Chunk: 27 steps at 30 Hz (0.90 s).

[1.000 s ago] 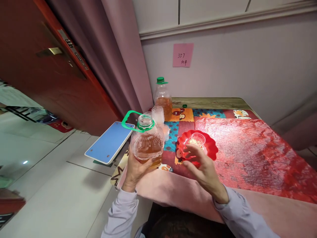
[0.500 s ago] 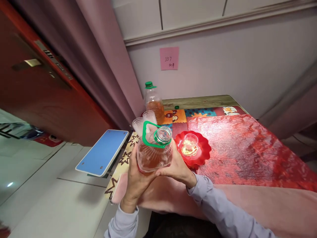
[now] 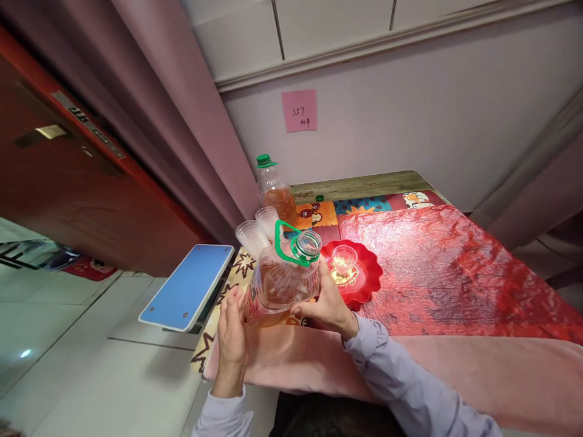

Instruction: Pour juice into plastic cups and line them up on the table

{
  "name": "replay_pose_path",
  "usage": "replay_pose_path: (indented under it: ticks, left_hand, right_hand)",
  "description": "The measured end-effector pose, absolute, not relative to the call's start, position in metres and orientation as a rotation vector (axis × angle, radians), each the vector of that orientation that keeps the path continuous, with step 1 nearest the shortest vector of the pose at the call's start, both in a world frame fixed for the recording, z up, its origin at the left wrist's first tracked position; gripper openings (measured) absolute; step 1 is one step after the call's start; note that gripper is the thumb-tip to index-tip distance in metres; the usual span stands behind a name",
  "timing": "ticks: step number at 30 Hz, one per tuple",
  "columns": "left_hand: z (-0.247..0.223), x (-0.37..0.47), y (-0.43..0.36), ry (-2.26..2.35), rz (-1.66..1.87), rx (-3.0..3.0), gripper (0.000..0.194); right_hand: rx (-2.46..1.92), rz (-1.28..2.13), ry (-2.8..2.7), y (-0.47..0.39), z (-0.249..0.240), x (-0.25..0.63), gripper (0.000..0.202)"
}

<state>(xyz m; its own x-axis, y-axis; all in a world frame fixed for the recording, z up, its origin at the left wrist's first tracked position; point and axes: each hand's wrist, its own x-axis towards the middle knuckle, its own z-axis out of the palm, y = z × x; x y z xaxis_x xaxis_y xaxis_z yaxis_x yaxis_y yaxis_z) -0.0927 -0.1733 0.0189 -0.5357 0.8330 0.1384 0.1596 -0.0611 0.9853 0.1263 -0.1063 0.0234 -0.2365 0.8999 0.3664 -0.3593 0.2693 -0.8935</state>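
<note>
A large clear plastic bottle of amber liquid leans to the right between my hands, its uncapped mouth facing up and right. A green carrying ring sits around its neck. My right hand grips the bottle's right side just below the neck. Against its lower left side rests my left hand, fingers fairly straight, supporting it. Just right of the bottle mouth, a clear plastic cup stands in a red scalloped tray with a gold design.
Behind the bottle stand two stacks of clear cups and a second capped bottle. A small green cap lies near the wall. Red shiny cloth covers the table's right side. A blue-topped stool stands left of the table.
The bottle has tilted further right, its mouth moving toward the cup. My left hand has slid left and down along its side, its fingers straighter. The view has shifted slightly.
</note>
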Motion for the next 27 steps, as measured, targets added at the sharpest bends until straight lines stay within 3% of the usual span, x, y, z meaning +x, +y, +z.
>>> replay_pose_path:
  ticks: [8,14,22,27]
  left_hand:
    - [0.007,-0.084,-0.157,1.189,1.465,0.541,0.052]
    - [-0.005,-0.072,-0.161,0.971,1.567,0.371,0.056]
    - [0.005,-0.064,-0.159,0.997,1.612,0.369,0.052]
    - [0.001,-0.083,-0.164,1.022,1.568,0.246,0.049]
  right_hand:
    - [-0.604,1.246,-1.381,-0.102,0.031,0.144,0.109]
    - [-0.618,1.167,-1.492,-0.103,0.045,0.156,0.11]
    - [-0.651,1.325,-1.344,-0.103,0.039,0.151,0.115]
    - [-0.624,1.426,-1.227,-0.107,0.036,0.146,0.102]
